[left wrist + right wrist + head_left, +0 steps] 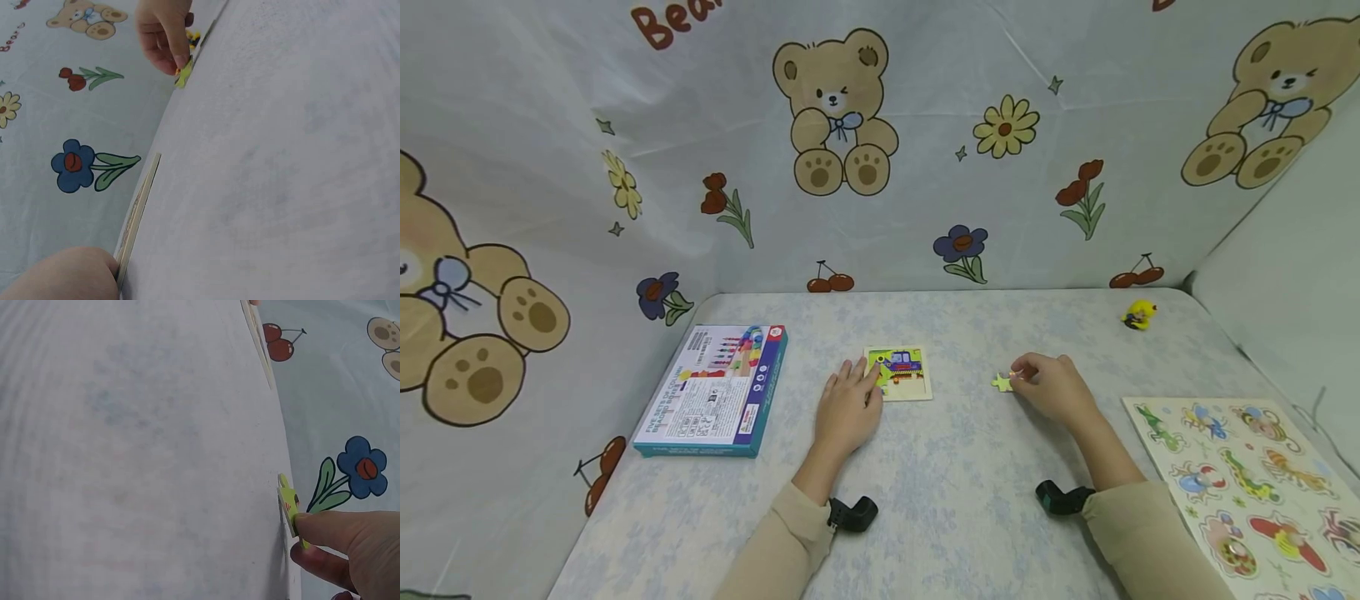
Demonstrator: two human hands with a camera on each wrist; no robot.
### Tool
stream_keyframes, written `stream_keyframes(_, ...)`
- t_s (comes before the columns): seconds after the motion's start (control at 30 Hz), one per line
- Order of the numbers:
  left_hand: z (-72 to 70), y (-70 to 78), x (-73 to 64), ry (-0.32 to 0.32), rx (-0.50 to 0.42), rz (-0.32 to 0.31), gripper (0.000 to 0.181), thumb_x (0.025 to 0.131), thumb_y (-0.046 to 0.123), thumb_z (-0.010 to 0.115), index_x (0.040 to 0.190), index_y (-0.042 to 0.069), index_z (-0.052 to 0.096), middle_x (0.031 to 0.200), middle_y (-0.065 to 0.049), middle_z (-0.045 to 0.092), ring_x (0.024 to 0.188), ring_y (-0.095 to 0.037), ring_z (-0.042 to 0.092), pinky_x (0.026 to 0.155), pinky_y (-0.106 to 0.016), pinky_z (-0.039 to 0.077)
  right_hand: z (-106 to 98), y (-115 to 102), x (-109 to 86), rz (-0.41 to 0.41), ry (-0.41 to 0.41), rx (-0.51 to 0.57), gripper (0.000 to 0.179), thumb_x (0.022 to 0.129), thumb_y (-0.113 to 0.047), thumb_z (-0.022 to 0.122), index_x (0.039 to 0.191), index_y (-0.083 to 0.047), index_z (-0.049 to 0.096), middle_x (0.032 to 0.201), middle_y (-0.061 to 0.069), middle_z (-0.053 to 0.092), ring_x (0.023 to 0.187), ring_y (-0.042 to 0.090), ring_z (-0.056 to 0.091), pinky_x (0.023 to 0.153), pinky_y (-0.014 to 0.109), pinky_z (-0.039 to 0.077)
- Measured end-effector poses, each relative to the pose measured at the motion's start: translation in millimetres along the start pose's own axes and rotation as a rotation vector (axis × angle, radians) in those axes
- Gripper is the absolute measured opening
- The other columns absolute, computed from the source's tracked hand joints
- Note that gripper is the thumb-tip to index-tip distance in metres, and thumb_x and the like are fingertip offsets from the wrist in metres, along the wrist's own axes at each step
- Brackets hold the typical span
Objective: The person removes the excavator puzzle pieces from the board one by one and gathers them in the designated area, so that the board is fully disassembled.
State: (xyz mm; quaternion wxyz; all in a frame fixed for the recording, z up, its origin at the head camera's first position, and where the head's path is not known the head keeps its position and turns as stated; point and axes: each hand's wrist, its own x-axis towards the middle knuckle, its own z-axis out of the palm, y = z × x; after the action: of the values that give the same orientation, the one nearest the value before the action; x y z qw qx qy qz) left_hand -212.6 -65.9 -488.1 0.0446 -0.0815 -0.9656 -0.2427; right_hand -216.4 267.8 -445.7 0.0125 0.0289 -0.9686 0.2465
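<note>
A small square jigsaw puzzle [904, 360] with a blue truck picture lies in a pale wooden tray [928, 385] at the middle of the table. My left hand [848, 406] rests at the tray's left side, its fingers stretched over the left edge. To the right, my right hand [1052, 387] pinches a yellow-green jigsaw piece [1002, 382] between thumb and fingertips. In the right wrist view the piece [289, 503] is tilted, close over the table. The left wrist view shows the tray [134, 219] edge-on beside the left hand [69, 275].
A boxed bead set [711, 392] lies at the left. At the right is a wooden insect puzzle board [1247, 492], partly behind the right sleeve. A small yellow toy figure [1139, 315] stands near the back right corner. A bear-print cloth [925, 200] hangs behind the table.
</note>
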Motion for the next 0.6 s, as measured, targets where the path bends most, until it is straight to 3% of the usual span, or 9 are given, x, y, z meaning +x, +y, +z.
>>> stream_keyframes(0.27, 2.2, -1.5, 0.8, 0.007, -0.007, 0.000, 0.048, 0.104, 0.040, 0.035, 0.150, 0.028, 0.044, 0.162, 0.002, 0.031, 0.154, -0.025, 0.021, 0.126, -0.049, 0.015, 1, -4, -0.1, -0.021, 0.021, -0.036, 0.023, 0.092, -0.025, 0.069, 0.111, -0.011, 0.070, 0.103, 0.013, 0.065, 0.101, 0.036, 0.052, 0.078, 0.049, 0.045)
stream_keyframes(0.6, 0.7, -2.0, 0.7, 0.010, -0.030, 0.005, 0.048, 0.104, 0.039, 0.039, 0.150, 0.026, 0.046, 0.162, 0.000, 0.032, 0.154, -0.026, 0.021, 0.126, -0.049, 0.015, 3, -17, 5.0, -0.039, 0.010, 0.077, 0.026, 0.096, -0.025, 0.064, 0.118, -0.011, 0.067, 0.108, 0.013, 0.064, 0.110, 0.036, 0.048, 0.085, 0.052, 0.044)
